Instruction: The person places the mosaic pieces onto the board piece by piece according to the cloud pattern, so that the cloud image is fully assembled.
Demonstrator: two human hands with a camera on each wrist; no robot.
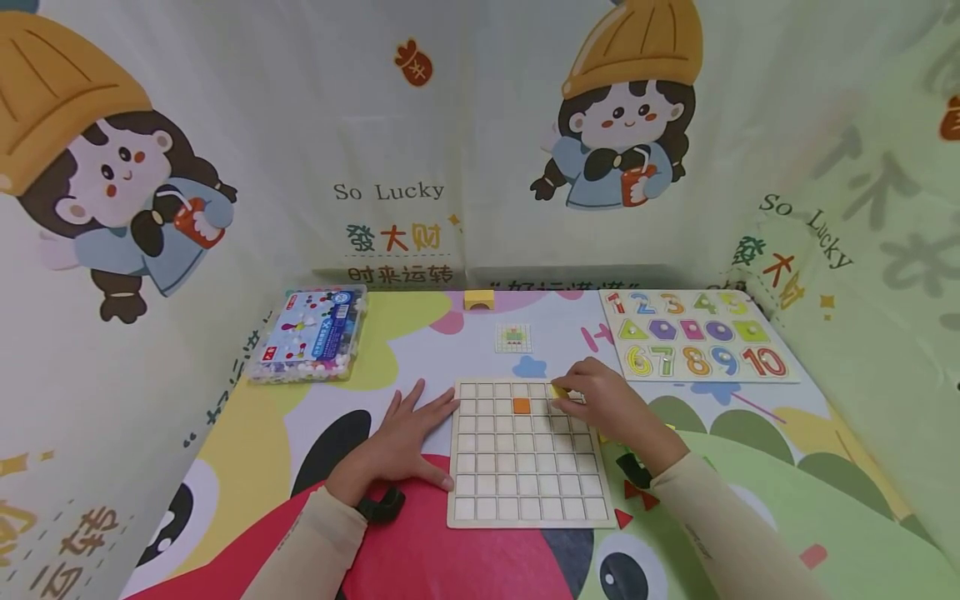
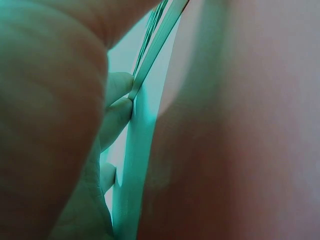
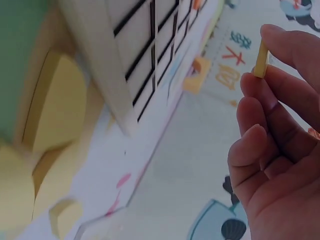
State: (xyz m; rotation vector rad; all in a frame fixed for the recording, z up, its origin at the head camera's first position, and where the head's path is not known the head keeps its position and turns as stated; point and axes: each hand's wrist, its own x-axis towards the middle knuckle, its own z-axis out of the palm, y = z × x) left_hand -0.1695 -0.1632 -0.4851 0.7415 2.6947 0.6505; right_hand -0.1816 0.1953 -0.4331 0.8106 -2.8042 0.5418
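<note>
A pale wooden grid board [image 1: 527, 462] lies on the table, with one orange square tile [image 1: 521, 406] in its second row. My right hand [image 1: 602, 398] is above the board's upper right part and pinches a small yellow tile [image 3: 261, 59] between thumb and fingers. The tile's full outline is hidden by the fingers. My left hand [image 1: 401, 442] lies spread at the board's left side, its fingertips and thumb touching the edge. In the left wrist view the fingertips [image 2: 120, 112] meet the board's rim.
Red triangle pieces [image 1: 624, 518] and yellow pieces [image 3: 57, 100] lie right of the board. Behind it are a small pattern card [image 1: 513, 338] and a yellow arch block [image 1: 479, 299]. A number puzzle board [image 1: 701, 337] sits back right, a plastic box [image 1: 309, 333] back left.
</note>
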